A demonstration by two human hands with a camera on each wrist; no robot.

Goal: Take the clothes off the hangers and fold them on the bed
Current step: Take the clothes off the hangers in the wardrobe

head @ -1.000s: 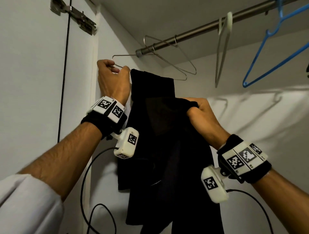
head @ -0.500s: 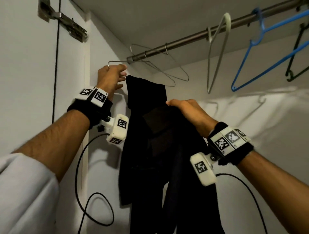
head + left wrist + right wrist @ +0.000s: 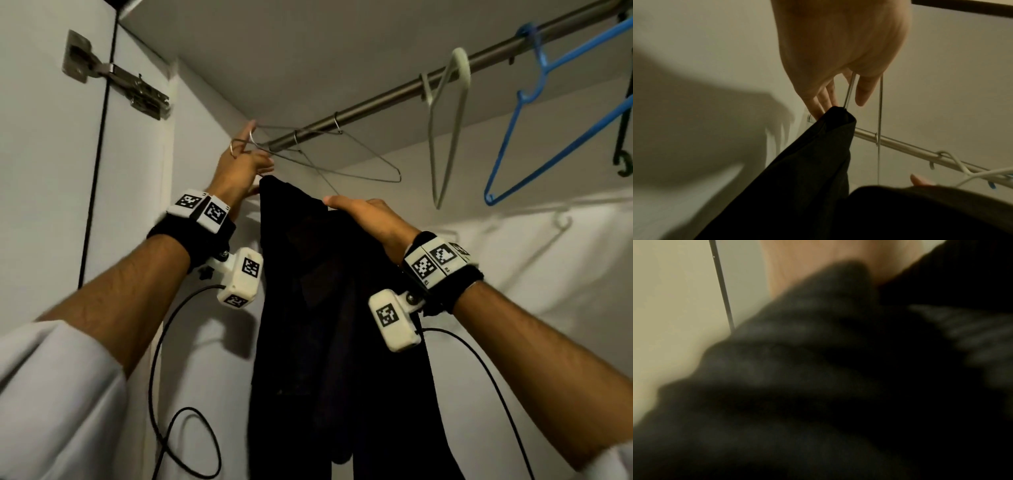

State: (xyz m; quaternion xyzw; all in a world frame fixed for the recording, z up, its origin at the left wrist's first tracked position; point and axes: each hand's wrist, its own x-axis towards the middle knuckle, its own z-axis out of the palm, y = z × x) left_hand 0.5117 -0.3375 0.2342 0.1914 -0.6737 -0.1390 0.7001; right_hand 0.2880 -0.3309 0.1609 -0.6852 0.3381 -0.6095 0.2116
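A black garment [image 3: 325, 308] hangs on a thin wire hanger [image 3: 849, 91] inside a closet. My left hand [image 3: 239, 168] is raised beside the left end of the metal rod [image 3: 376, 102] and pinches that hanger's wire just above the cloth, thumb on one side and fingers on the other [image 3: 846, 100]. My right hand [image 3: 359, 212] lies over the top of the garment and grips a bunch of it. The right wrist view shows mostly blurred black cloth [image 3: 818, 386], with a strip of the hand above it. The hanger's lower part is hidden under the garment.
On the rod hang an empty wire hanger [image 3: 337, 123], a white hanger [image 3: 460, 61], a blue hanger [image 3: 503, 147] and a dark one at the far right edge. The closet door with its hinge [image 3: 116, 75] stands close on the left. Wrist-camera cables dangle below both arms.
My left hand has lifted the hanger up to the rod's left end. My right hand has slid up and left along the garment's top, still holding the cloth.
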